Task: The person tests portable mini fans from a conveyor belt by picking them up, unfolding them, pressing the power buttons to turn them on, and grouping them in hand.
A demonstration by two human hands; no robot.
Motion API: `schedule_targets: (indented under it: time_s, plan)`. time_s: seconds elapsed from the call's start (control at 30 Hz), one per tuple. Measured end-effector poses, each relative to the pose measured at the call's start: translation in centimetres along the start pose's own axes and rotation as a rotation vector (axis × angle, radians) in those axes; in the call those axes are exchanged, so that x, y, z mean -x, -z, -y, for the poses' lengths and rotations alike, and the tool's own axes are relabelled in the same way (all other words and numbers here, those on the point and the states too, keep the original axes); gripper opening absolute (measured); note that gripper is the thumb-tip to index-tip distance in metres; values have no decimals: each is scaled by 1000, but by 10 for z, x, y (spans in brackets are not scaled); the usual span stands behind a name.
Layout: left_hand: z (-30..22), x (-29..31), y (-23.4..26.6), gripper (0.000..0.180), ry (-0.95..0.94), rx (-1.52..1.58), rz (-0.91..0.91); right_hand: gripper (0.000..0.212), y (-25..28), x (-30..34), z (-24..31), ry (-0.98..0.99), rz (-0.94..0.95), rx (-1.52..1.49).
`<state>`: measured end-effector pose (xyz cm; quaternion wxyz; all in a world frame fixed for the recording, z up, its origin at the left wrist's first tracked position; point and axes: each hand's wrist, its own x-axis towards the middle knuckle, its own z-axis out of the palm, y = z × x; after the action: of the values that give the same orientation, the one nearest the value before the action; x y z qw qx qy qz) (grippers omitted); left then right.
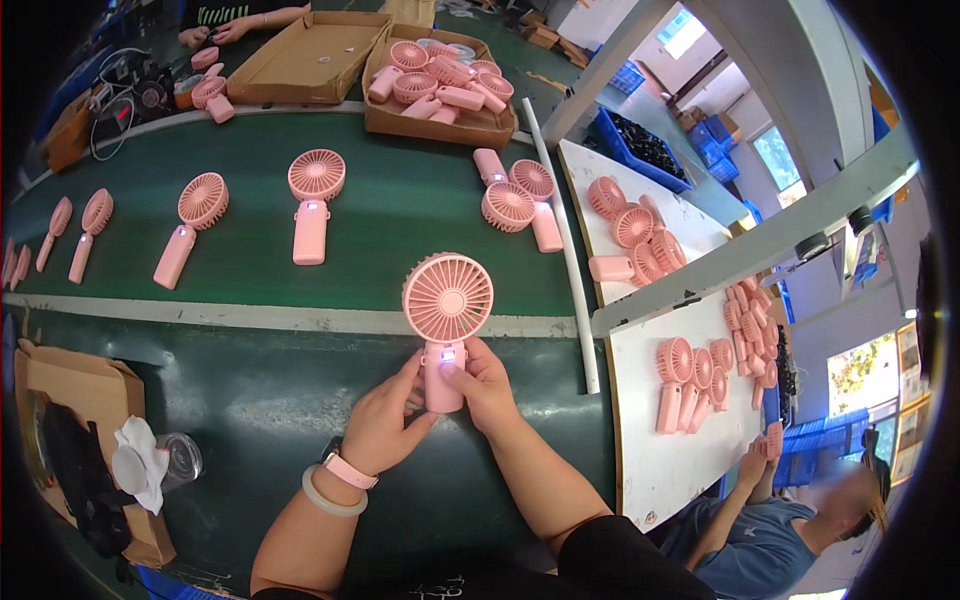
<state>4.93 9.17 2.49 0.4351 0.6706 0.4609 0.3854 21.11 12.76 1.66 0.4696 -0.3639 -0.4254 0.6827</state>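
A pink handheld fan (pixel 451 302) stands upright in front of me, its round grille at the top and a small display lit on the handle. Closed about the left side and lower end of the handle is my left hand (pixel 385 425), with a pink-banded watch and a pale bangle at the wrist. My right hand (pixel 487 388) grips the handle from the right, its thumb pressed on the front just under the lit display. Whether the blades are turning I cannot tell.
Several pink fans (pixel 317 178) lie along the green belt (pixel 400 200). Behind it, a cardboard box (pixel 500 125) holds more fans. On the right, fans stand on a white table (pixel 640 470), near a seated co-worker (pixel 765 540). A cardboard box (pixel 90 370) sits at left.
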Motion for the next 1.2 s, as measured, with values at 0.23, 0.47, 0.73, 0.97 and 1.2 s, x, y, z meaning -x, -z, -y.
schedule_targets:
  time_s: [0.23, 0.47, 0.73, 0.97, 1.2]
  plan:
    - [7, 1, -4, 69, 9, 15, -35, 42, 1, 3, -1, 34, -24, 5]
    - [8, 0, -3, 68, 35, 42, -23, 40, 0, 1, 0, 31, -39, 11]
    - [5, 0, -2, 69, 44, 84, -22, 40, 1, 0, 0, -5, -18, -99]
    - [-1, 0, -2, 73, -76, -111, -11, 40, 3, 3, -2, -24, 20, -342]
    - [2, 0, -5, 73, -84, -83, -32, 42, 0, 4, -1, -35, -34, -316]
